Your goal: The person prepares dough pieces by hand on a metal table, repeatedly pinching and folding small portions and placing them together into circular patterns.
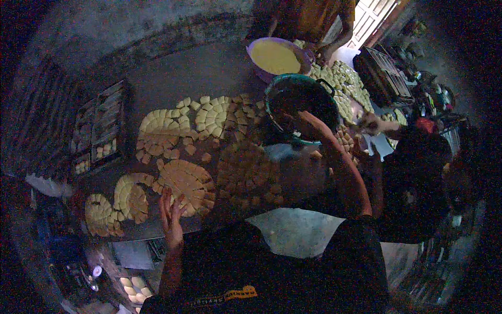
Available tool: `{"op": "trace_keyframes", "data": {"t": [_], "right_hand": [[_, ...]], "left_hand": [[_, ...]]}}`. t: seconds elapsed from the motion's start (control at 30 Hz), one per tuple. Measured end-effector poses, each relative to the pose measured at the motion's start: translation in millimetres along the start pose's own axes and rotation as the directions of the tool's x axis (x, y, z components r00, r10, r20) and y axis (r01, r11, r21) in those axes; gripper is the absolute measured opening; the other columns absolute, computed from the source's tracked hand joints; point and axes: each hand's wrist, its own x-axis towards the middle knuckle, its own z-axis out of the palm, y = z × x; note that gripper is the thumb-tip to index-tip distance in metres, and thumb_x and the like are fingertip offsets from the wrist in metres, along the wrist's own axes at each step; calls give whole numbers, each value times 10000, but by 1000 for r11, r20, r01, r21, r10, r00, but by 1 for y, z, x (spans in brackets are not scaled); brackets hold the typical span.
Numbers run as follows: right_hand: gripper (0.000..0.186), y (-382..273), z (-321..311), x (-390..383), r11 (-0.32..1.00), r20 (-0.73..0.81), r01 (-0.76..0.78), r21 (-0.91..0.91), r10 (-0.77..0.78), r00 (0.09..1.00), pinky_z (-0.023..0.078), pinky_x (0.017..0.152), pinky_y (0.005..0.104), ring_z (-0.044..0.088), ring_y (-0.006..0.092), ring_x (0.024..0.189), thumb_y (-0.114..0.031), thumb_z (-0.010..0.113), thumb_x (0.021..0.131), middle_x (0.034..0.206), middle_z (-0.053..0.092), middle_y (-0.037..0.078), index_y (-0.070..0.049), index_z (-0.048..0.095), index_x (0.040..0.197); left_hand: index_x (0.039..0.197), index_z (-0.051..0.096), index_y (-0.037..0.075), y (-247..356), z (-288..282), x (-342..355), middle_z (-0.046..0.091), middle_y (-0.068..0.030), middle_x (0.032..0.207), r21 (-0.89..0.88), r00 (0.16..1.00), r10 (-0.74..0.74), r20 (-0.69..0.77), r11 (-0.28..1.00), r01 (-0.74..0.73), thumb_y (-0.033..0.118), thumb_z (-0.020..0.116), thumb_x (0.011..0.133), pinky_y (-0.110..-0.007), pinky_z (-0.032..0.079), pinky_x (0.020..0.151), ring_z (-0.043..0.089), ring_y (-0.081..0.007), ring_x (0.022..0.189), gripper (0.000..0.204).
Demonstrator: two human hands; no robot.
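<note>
My left hand [171, 209] lies open with its fingers stretched over the lower left edge of a round of cut dough pieces [189, 183]. My right arm reaches across into a dark green basin [334, 107] with a handle on its rim. Inside the basin is my right hand [312, 123]; its fingers fade into shadow, and what they touch is hidden. More dough pieces [212, 116] lie in fans and clusters on the dark table, some pale and some browner. Curved rows of dough pieces [129, 196] sit left of my left hand.
Behind the green basin stands a purple basin [253, 58] of pale yellow stuff. A person [314, 21] stands at the far side; another person [418, 183] works at my right, arms over the table. A dark tray [124, 104] holding several dough pieces rests at the left.
</note>
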Motion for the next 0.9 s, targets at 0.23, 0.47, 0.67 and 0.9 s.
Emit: {"op": "trace_keyframes", "data": {"t": [0.23,0.47,0.67,0.9], "right_hand": [[373,-16,0,-7,972,-102,-122,200,144,984,507,971,405,658,309,1134,-239,597,1020,1240,698,172,-29,641,1325],[379,-109,-57,-23,715,-253,-51,697,312,916,479,1025,386,634,283,1190,-238,586,1039,1278,688,148,-7,629,1337],[386,-304,-72,-36,186,-5,-20,982,134,991,456,1072,371,614,261,1239,-237,578,1055,1310,679,128,11,618,1348],[380,-503,8,-57,525,24,20,851,-76,997,444,1108,365,607,228,1261,-247,550,1083,1320,678,109,36,624,1325]], "left_hand": [[1597,322,108,12,1,10,365,-128,1629,-217,976,149,159,970,-112,370,588,1054,-458,523,1026,583,-337,1306,659],[1540,426,90,33,-21,3,440,-105,1569,-105,981,34,192,994,-14,349,612,1047,-423,518,1026,599,-284,1273,588],[1518,470,90,37,-66,-14,504,-80,1501,-159,959,-110,260,975,155,334,626,1043,-378,502,1028,587,-235,1263,556],[1493,521,89,28,-125,-24,579,-51,1422,-327,931,-280,236,879,347,317,642,1040,-326,482,1031,573,-177,1251,521]]}}
